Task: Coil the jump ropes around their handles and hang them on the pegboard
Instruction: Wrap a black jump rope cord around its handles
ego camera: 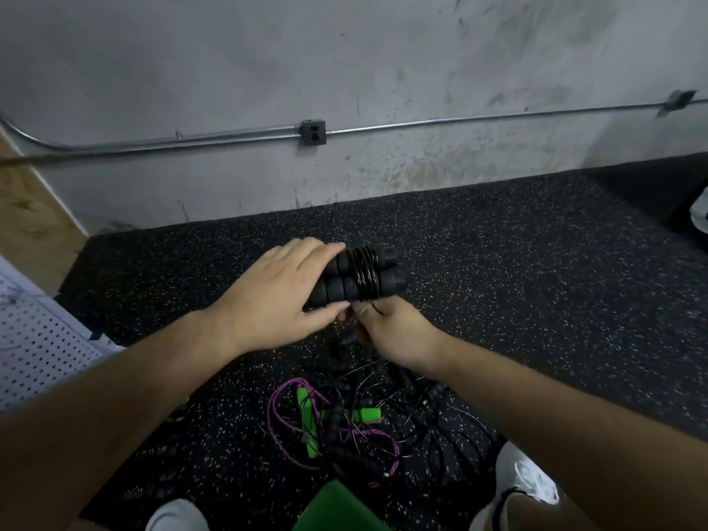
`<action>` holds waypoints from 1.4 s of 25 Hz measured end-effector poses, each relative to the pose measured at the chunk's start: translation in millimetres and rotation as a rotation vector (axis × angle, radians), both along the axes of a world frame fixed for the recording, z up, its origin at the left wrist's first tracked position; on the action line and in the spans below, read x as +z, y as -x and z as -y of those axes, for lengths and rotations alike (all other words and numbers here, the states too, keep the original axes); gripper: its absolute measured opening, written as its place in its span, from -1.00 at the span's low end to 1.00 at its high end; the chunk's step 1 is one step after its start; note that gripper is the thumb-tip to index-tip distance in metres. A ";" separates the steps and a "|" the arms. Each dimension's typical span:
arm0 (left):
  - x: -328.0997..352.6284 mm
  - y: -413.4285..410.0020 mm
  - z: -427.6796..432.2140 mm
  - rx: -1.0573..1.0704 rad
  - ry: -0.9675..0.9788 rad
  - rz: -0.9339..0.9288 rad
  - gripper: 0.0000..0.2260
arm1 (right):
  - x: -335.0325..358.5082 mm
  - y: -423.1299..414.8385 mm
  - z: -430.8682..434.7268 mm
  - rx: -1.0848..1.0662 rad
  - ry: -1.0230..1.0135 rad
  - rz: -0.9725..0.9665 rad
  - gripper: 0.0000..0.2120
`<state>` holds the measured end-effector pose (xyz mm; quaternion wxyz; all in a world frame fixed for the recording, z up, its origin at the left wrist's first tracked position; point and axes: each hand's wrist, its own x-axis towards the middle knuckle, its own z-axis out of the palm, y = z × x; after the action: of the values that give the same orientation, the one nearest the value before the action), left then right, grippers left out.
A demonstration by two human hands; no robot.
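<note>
My left hand [279,297] grips a pair of black ribbed foam handles [358,277] held side by side, with several turns of black rope wound round their middle. My right hand [394,331] is just below the handles and pinches the loose black rope under them. On the floor beneath lies a tangle of more jump ropes [344,423]: a purple rope with bright green handles [306,415] and black ropes with beaded black handles. A white pegboard [34,339] shows at the left edge.
Black speckled rubber flooring [517,270] runs up to a grey concrete wall with a metal conduit and outlet box [313,133]. A wooden panel [27,212] stands at the left. My white shoes [528,480] and a green object [333,507] are at the bottom edge.
</note>
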<state>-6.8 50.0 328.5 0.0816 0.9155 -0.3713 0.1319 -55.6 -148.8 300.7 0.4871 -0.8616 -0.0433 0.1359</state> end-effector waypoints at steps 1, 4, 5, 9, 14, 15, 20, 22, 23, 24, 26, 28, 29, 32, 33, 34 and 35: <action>-1.8 -4.2 -2.1 0.027 -0.004 0.015 -0.31 | 0.7 4.3 -5.0 0.023 -0.008 -0.016 -0.70; -8.0 -18.9 -12.1 0.116 -0.036 0.040 -0.31 | 11.7 16.7 -16.3 0.100 0.095 -0.026 -0.70; -10.0 -23.6 -15.9 0.149 -0.050 0.035 -0.30 | 17.9 20.9 -18.5 0.123 0.157 -0.010 -0.69; -16.5 -33.7 -23.5 0.197 -0.129 -0.015 -0.29 | 53.8 38.5 -14.9 0.216 0.388 0.127 -0.72; -21.9 -15.5 -7.6 -0.068 -0.157 -0.115 -0.30 | 79.9 12.3 13.9 0.119 0.744 0.547 -0.76; -21.6 -9.9 -3.6 -0.110 -0.145 -0.132 -0.30 | 77.9 2.8 22.1 0.102 0.732 0.567 -0.79; -6.4 20.1 9.5 -0.224 0.048 -0.288 -0.35 | 53.4 -39.4 63.0 0.040 0.368 0.320 -0.87; 2.5 26.0 8.0 -0.227 0.224 -0.388 -0.38 | 44.4 -42.4 66.7 0.045 -0.024 0.180 -0.83; 6.1 27.0 6.8 -0.216 0.288 -0.436 -0.38 | 37.6 -39.6 66.4 0.073 -0.165 0.134 -0.78; 7.8 27.0 5.9 -0.201 0.322 -0.473 -0.36 | 30.2 -35.3 64.1 0.114 -0.222 0.104 -0.72; 7.8 25.5 5.5 -0.163 0.308 -0.471 -0.33 | 15.0 -20.6 47.2 0.209 -0.139 0.062 -0.70; 2.8 19.1 4.0 -0.087 0.261 -0.382 -0.33 | 2.8 -9.1 23.6 0.180 -0.004 -0.016 -0.68; -0.8 14.4 2.3 -0.043 0.241 -0.340 -0.33 | -2.3 -6.4 14.1 0.121 0.023 -0.051 -0.66; -9.9 -0.4 -2.9 0.056 0.199 -0.266 -0.32 | -7.2 2.0 -5.1 0.087 -0.015 -0.059 -0.74; -12.4 -4.3 -3.7 0.072 0.186 -0.247 -0.32 | -5.5 5.6 -9.6 0.100 -0.015 -0.067 -0.76; -14.9 -7.6 -4.4 0.089 0.167 -0.225 -0.31 | -1.5 10.6 -14.3 0.114 -0.009 -0.090 -0.76; -16.3 -10.1 -5.4 0.109 0.140 -0.204 -0.31 | 3.4 16.1 -19.7 0.131 0.006 -0.121 -0.75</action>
<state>3.3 55.4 312.1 0.1755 0.9350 -0.3004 0.0681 -71.7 -129.1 304.1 0.4761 -0.8488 -0.0695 0.2192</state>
